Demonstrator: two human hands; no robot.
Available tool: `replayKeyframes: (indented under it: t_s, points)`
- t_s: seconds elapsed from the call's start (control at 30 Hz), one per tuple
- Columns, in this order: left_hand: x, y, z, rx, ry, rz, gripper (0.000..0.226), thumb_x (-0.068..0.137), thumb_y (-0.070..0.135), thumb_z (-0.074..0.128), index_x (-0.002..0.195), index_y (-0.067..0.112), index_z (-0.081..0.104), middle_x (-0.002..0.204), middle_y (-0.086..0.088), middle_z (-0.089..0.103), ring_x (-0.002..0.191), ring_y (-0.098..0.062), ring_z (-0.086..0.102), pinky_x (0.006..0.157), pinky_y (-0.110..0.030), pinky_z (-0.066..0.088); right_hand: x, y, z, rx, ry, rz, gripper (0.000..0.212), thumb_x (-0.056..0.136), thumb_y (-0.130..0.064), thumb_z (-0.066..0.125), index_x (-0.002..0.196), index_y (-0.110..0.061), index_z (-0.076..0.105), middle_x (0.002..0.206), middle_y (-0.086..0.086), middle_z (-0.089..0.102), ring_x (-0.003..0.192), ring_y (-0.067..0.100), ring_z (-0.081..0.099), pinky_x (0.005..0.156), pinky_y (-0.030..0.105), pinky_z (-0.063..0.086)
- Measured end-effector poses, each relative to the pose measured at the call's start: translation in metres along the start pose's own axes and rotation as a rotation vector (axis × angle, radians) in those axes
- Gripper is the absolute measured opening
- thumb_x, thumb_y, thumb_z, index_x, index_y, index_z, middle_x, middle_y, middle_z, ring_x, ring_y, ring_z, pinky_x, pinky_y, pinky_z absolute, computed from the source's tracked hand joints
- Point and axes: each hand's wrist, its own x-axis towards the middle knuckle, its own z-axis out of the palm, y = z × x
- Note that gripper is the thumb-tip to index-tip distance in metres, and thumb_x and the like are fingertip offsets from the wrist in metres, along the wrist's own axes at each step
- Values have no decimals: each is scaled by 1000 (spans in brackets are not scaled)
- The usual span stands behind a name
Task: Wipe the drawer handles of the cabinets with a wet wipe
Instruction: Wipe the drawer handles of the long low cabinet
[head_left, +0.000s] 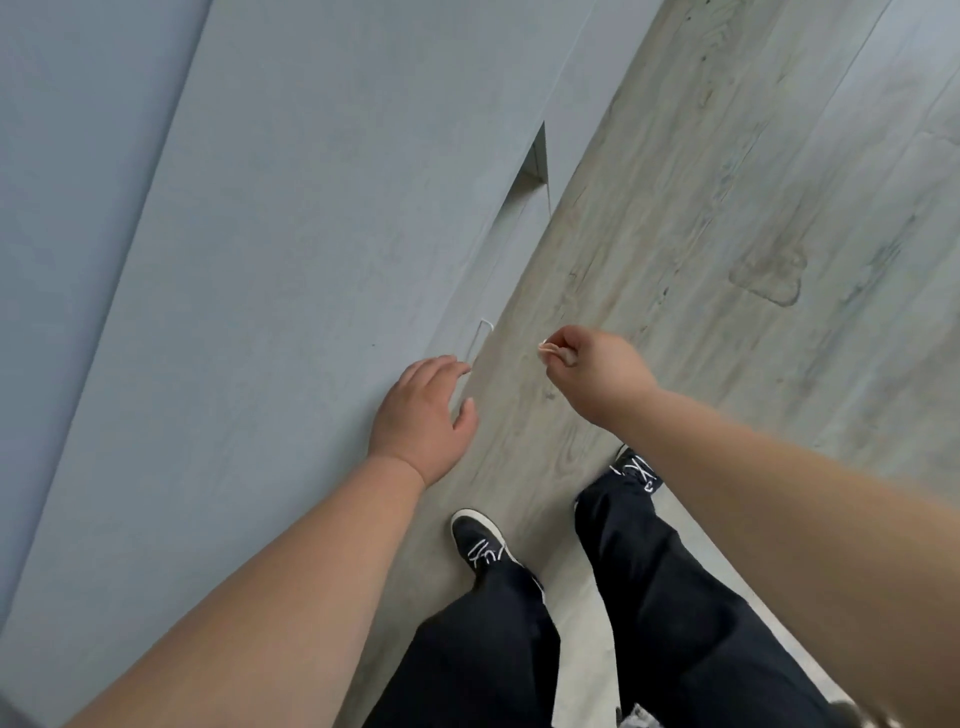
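Both forearms were closest to the lens, the left forearm (291, 587) coming up from the bottom corner and the right forearm (779, 493) cutting in from the right edge. Biggest thing in view was the blue-grey cabinet (234, 260), its flat front filling the whole left half at a tilt. Next to it ran the pale wood-look floor (727, 182), with a darker stain (769, 275) out to the right. The person was standing just beside the cabinet in dark trousers (675, 597), and two black shoes with white laces poked out below, the left shoe (480, 540) nearer the cabinet and the right shoe (636, 465) partly tucked under the right arm. Further up the cabinet edge there was a notch-like recess (535, 161).

The left hand (421, 415) was against the cabinet's lower edge, fingers loosely curled and holding nothing, fingertips right by the bottom end of the handle. Couldn't tell whether they were actually touching it.

The right hand (597, 374) hovered over the floor, apart from the cabinet, with its fingers pinched on a small pale scrap that looked like the wet wipe (551, 353). Most of it was hidden in the pinch.

The drawer handle (480, 338) itself was a thin light-coloured bar on the cabinet front, just above the left hand and a bit left of the wipe, which wasn't touching it.
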Motion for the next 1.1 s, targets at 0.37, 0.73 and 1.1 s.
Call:
replayKeyframes:
  t_s: [0.37, 0.73, 1.1]
  points:
    - [20, -74, 129, 89, 131, 263, 47, 86, 27, 53, 128, 10, 65, 141, -7, 61, 135, -28, 52, 117, -40, 40, 68, 48, 156, 181, 177, 26, 22, 101, -37, 58, 100, -20, 72, 79, -3, 70, 78, 18, 66, 74, 40, 57]
    - [60, -119, 177, -92, 329, -316, 58, 99, 35, 55, 156, 26, 44, 159, 0, 45, 142, -21, 42, 102, -27, 30, 86, 80, 208, 154, 166, 23, 21, 103, -41, 56, 102, -26, 70, 77, -10, 66, 71, 9, 63, 63, 30, 53]
    - [102, -167, 226, 240, 360, -244, 87, 85, 62, 45, 164, 37, 19, 174, -1, 10, 158, -29, 12, 123, -38, -4, 116, 108, 225, 303, 223, -137, 9, 101, -37, 63, 100, -32, 71, 74, -10, 68, 65, 6, 62, 53, 16, 46]
